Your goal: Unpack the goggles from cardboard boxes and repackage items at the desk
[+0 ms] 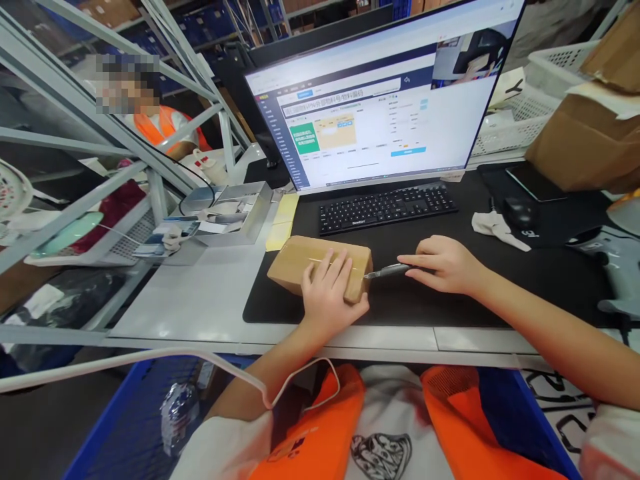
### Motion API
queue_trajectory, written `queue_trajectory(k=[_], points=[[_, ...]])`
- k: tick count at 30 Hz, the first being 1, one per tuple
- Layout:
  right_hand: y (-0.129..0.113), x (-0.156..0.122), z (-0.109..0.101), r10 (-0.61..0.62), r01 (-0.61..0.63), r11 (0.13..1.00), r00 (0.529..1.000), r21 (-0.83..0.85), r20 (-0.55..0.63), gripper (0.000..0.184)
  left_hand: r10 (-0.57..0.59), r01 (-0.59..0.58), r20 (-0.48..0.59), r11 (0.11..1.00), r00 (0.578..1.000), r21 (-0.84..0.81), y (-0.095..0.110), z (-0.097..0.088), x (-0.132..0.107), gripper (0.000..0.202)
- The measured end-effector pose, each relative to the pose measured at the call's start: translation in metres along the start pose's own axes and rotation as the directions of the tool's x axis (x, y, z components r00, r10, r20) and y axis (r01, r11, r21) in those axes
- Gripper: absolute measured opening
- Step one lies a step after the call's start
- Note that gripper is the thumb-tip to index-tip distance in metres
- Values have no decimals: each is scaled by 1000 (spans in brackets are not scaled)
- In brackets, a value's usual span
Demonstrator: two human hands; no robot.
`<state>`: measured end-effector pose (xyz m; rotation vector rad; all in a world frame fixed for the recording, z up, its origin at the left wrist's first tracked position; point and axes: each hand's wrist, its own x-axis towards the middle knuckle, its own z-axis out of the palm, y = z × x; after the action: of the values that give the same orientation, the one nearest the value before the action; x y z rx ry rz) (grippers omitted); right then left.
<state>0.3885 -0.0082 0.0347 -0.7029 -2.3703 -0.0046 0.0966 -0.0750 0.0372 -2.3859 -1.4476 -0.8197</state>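
Note:
A small brown cardboard box (pixel 295 257), with clear tape along its top, lies on the black desk mat in front of the keyboard. My left hand (pixel 330 293) grips it, fingers spread over the top and thumb at the near right corner. In my right hand (pixel 443 267) is a utility knife (pixel 393 270) with a dark handle. Its blade points left and meets the box's right end; how deep the tip goes, if at all, I cannot tell.
Behind the box stand a keyboard (pixel 387 208) and a large monitor (pixel 370 127). A grey box of papers (pixel 245 213) is at left. To the right are crumpled paper (pixel 497 229), a mouse (pixel 520 212), a phone (pixel 536 181) and a scanner (pixel 617 267). Another person (pixel 160 123) is beyond the frame.

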Motion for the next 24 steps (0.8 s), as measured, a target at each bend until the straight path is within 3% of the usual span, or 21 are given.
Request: queue_trajectory(k=[5,8,10,12,13,15,18,21,23,24], points=[[2,6,7,19,-20,1000,998,13,54,34,37,-36,-57,999,998,23,-1,1,1,54],[34,3,4,161,-160,987,983,-14,90,39,27,-26,-41,999,999,31,-2,1,1,54],[67,-4,-1,419,-413,901,908,-129,16,42,27,-26,-41,999,999,27,-3,1,0,54],[95,-13,-7,645,-648,731,758,-212,-95,44,27,-26,-47,999,999,19,-2,1,-1,54],[103,-16,-8,709,-716,666,695,-210,-123,45,25,-24,-50,1000,998,16,-2,1,-1,54],[106,-19,-6,771,-777,613,627,-140,-106,46,16,-16,-51,1000,999,9,0,3,-1,54],[82,-7,5,781,-780,625,624,21,-32,45,18,-19,-74,1000,997,-20,-2,5,1,56],[50,15,22,735,-728,650,675,217,60,44,26,-38,-84,988,996,-148,-23,-2,-7,62],[33,27,35,700,-707,613,693,352,171,47,-58,27,-89,948,994,-318,-49,-16,-22,68],[26,31,41,680,-706,576,694,412,237,48,-161,101,-109,900,981,-425,-64,-26,-32,74]])
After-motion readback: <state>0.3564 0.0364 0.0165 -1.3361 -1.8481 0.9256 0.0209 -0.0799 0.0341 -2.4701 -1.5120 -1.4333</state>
